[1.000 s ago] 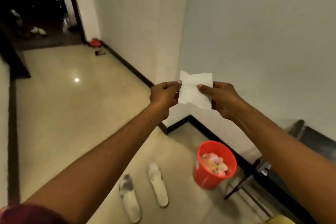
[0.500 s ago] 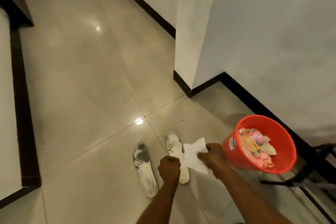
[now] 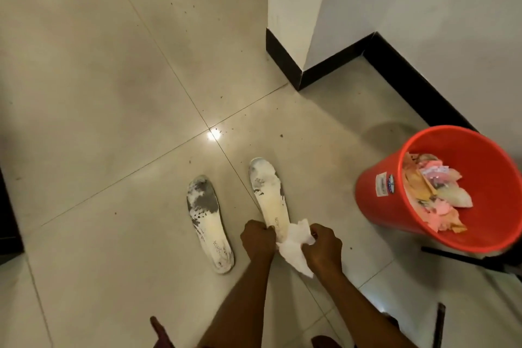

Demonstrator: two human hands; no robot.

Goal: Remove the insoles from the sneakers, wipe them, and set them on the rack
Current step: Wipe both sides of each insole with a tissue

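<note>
Two white insoles with dark grey smudges lie side by side on the tiled floor. The left insole [image 3: 208, 220] lies free. Over the heel end of the right insole [image 3: 268, 195] my two hands are lowered. My left hand [image 3: 258, 239] has its fingers curled at that heel end and at the edge of a crumpled white tissue [image 3: 295, 248]. My right hand [image 3: 322, 248] grips the tissue, which hangs between the two hands. No sneakers show in the head view.
A red plastic bucket [image 3: 375, 206] full of paper scraps stands to the right. Behind it run a white wall and a pillar corner with black skirting [image 3: 285, 62]. Black metal legs of a frame [image 3: 463, 254] lie at lower right. Dark specks dot the floor.
My hands came down from chest height with the spread tissue to the right insole's heel. The tissue is now crumpled. My view tilted down toward the floor.
</note>
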